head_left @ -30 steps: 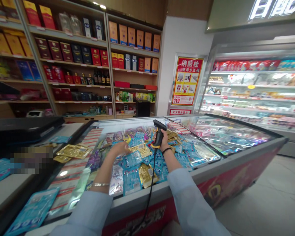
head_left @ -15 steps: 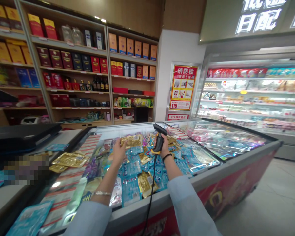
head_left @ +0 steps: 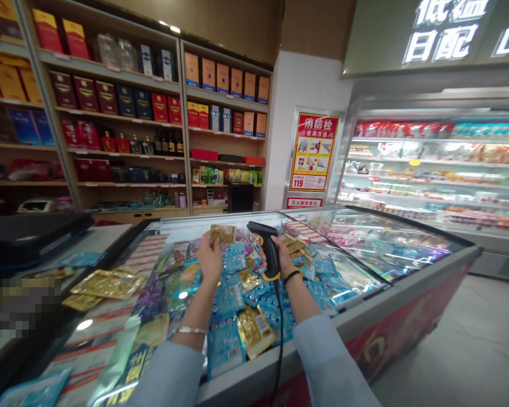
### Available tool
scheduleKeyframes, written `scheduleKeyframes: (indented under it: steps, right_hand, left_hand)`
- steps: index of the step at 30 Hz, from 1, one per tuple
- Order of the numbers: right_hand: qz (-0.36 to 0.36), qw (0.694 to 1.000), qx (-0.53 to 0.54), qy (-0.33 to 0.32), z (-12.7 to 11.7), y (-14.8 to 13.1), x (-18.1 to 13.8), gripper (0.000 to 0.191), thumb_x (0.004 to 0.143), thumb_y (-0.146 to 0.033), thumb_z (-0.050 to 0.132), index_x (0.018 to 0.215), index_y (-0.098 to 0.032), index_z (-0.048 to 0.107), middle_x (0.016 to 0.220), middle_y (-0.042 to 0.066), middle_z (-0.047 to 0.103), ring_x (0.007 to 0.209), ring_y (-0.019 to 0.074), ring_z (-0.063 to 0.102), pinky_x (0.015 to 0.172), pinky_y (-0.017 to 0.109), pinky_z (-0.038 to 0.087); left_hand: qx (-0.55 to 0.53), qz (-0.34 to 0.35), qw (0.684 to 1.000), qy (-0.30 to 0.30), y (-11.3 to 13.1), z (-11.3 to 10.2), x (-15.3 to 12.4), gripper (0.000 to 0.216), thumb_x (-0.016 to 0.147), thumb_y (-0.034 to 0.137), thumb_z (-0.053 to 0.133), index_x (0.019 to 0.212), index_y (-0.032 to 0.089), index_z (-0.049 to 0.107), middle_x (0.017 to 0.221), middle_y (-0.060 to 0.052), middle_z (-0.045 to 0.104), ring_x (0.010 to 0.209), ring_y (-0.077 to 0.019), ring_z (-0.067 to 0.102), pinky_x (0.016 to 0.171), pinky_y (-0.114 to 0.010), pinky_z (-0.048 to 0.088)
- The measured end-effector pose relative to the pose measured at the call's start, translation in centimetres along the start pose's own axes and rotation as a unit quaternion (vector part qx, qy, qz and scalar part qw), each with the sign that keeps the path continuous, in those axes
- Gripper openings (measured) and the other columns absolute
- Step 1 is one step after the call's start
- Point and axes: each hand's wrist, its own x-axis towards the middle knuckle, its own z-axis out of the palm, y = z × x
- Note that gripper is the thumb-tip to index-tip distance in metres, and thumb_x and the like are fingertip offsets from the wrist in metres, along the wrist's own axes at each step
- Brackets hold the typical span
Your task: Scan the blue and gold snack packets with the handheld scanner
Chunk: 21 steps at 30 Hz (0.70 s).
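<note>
My left hand (head_left: 210, 257) pinches a gold packet (head_left: 224, 233) by its left edge, raised over the glass top of a chest freezer (head_left: 305, 338). In my right hand (head_left: 282, 257) is a black barcode scanner (head_left: 270, 251) with a yellow-trimmed base, my fingers wrapped round its handle. Its head points left toward the gold packet. A black cable (head_left: 280, 333) hangs down from the handle. Beneath both hands lie many blue packets (head_left: 225, 342) mixed with gold ones, among them a gold packet with a barcode label (head_left: 255, 330).
More gold packets (head_left: 108, 282) rest on the freezer's left side, near a blue packet (head_left: 36, 390). Left of it stands a counter with a black device (head_left: 34, 240). Shelves of boxed bottles (head_left: 127, 102) line the back; a lit refrigerated display (head_left: 441, 169) stands at right.
The gold packet has been lifted and tilted in my left hand. The scanner has turned, its head now reaching further left toward the packet. The view has shifted slightly.
</note>
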Motion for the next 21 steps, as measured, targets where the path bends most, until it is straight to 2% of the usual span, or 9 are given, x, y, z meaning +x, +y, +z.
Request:
scheduleKeyframes:
  steps: [3, 7, 14, 21]
  right_hand:
    - [0.035, 0.999, -0.031, -0.002, 0.4, 0.1, -0.2, 0.044, 0.071, -0.062, 0.060, 0.069, -0.018, 0.061, 0.046, 0.001, 0.056, 0.034, 0.0136, 0.050, 0.033, 0.024, 0.037]
    - [0.047, 0.998, -0.039, 0.010, 0.5, 0.1, -0.4, 0.042, 0.072, -0.060, 0.061, 0.066, -0.019, 0.060, 0.046, 0.001, 0.057, 0.036, 0.0142, 0.051, 0.034, 0.024, 0.040]
    - [0.044, 0.998, -0.019, 0.031, 0.5, -0.2, -0.6, 0.039, 0.074, -0.056, 0.060, 0.077, -0.017, 0.064, 0.045, -0.001, 0.057, 0.033, 0.0137, 0.049, 0.033, 0.024, 0.039]
    - [0.037, 0.999, -0.013, 0.035, 0.7, -0.2, -0.7, 0.036, 0.074, -0.054, 0.062, 0.071, -0.017, 0.062, 0.044, 0.000, 0.057, 0.032, 0.0138, 0.049, 0.033, 0.024, 0.038]
  left_hand:
    - [-0.033, -0.001, 0.999, -0.023, -0.4, -0.1, -0.1, 0.030, 0.089, 0.025, 0.051, 0.118, 0.021, 0.058, 0.099, -0.007, 0.074, 0.094, -0.0240, 0.069, 0.091, -0.037, 0.049]
    - [-0.075, -0.003, 0.995, -0.058, -0.9, 0.1, 0.2, 0.035, 0.091, 0.028, 0.048, 0.124, 0.020, 0.054, 0.106, -0.008, 0.073, 0.097, -0.0221, 0.070, 0.092, -0.036, 0.050]
    - [-0.075, -0.014, 0.996, -0.054, -1.1, 0.2, 0.1, 0.040, 0.090, 0.032, 0.047, 0.128, 0.019, 0.052, 0.114, -0.009, 0.070, 0.104, -0.0226, 0.067, 0.096, -0.037, 0.048]
    - [-0.057, 0.007, 0.996, -0.067, -1.3, 0.3, 0.3, 0.043, 0.093, 0.034, 0.041, 0.133, 0.019, 0.047, 0.118, -0.011, 0.068, 0.109, -0.0228, 0.065, 0.098, -0.038, 0.046]
